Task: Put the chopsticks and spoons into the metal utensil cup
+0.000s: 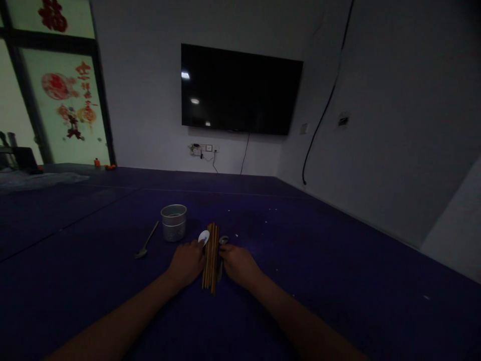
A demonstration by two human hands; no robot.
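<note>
In the head view, a bundle of brown wooden chopsticks (211,258) lies on the dark blue floor between my hands. My left hand (187,263) is closed at the left of the bundle, gripping a white spoon (203,236) whose oval bowl shows a small blue mark; its handle is hidden by the hand. On the other side, my right hand (238,264) pinches a metal spoon (223,240), its bowl pointing away from me and its handle end showing below the fingers. A silvery metal cup (174,223) stands upright beyond my left hand. Left of it lies another metal spoon (146,241).
A dark blue floor covering (308,281) spreads around, with small white specks. At the back, a television (240,90) hangs on the wall over sockets (205,149) and wires. A black cable (326,105) hangs at right. Plastic sheeting (41,179) lies far left, near a glass door (67,105).
</note>
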